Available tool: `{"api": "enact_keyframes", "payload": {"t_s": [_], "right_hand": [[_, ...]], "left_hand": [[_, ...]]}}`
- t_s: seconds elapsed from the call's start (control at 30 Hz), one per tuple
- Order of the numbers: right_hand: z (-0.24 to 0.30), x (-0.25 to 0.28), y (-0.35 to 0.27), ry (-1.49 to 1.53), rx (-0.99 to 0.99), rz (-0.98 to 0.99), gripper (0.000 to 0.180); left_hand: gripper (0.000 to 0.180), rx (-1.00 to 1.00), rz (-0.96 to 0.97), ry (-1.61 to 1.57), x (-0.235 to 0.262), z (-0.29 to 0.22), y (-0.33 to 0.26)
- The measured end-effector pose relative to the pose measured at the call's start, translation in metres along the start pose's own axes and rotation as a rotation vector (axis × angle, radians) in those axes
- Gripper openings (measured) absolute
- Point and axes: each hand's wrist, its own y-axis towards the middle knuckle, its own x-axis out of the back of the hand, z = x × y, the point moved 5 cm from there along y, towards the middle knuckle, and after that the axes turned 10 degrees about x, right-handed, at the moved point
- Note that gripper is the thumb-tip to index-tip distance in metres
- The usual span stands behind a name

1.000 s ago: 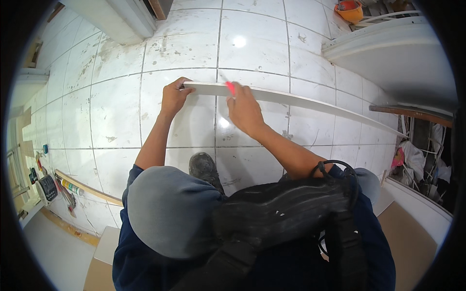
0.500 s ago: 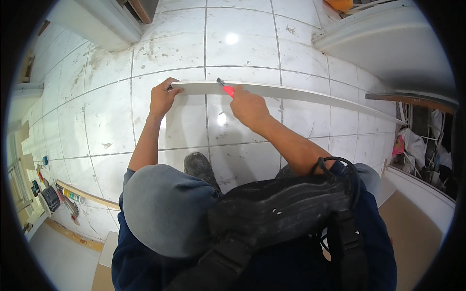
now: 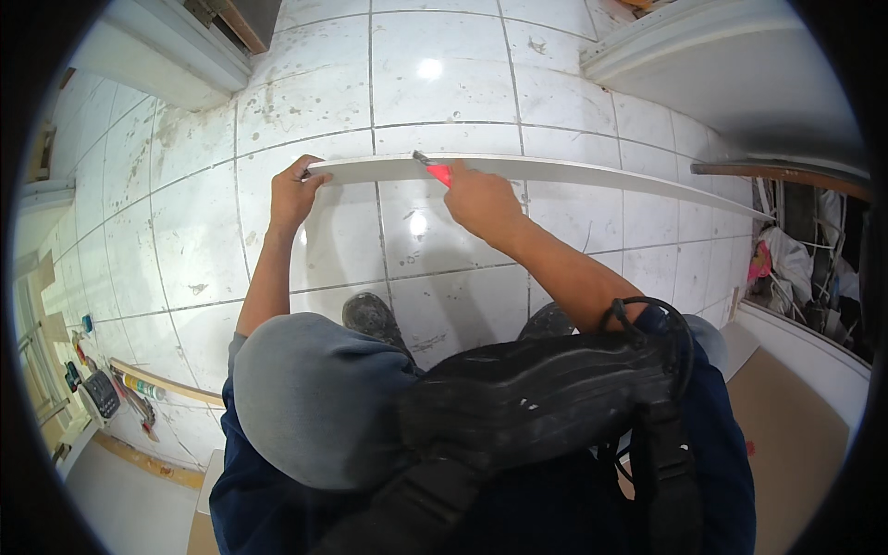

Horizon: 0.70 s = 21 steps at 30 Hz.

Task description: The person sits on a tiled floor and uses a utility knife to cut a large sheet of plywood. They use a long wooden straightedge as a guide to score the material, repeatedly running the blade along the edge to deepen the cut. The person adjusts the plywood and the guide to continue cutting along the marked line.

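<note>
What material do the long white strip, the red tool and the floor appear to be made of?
The long white strip looks like smooth plastic or painted trim: thin, even and matte. The left hand holds its end. The red tool in the right hand seems to be a plastic-handled knife with a thin metal blade. The floor is glossy white ceramic tile: it has grout lines and reflects the lamp.

long white trim strip (image 3: 573, 172) on edge over tiles, red utility knife (image 3: 437, 170) against it

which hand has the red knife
The right hand holds the red utility knife against the long white strip; the left hand only grips the strip's end.
</note>
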Motion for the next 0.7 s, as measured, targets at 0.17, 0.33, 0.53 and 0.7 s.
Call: {"api": "enact_keyframes", "payload": {"t_s": [0.17, 0.33, 0.53, 0.7], "right_hand": [[-0.019, 0.0, 0.004, 0.01, -0.011, -0.036, 0.028], [-0.033, 0.005, -0.007, 0.064, -0.122, 0.07, 0.028], [-0.073, 0.012, -0.028, 0.005, -0.148, 0.03, 0.03], [-0.137, 0.031, -0.058, -0.092, -0.313, -0.02, 0.032]], "left_hand": [[0.021, -0.02, 0.011, -0.004, -0.001, 0.006, 0.005], [0.02, -0.027, -0.012, -0.008, -0.001, 0.001, 0.002], [0.02, -0.005, 0.007, -0.003, -0.002, -0.001, 0.002], [0.02, -0.083, 0.004, -0.065, -0.006, 0.007, 0.005]]}}
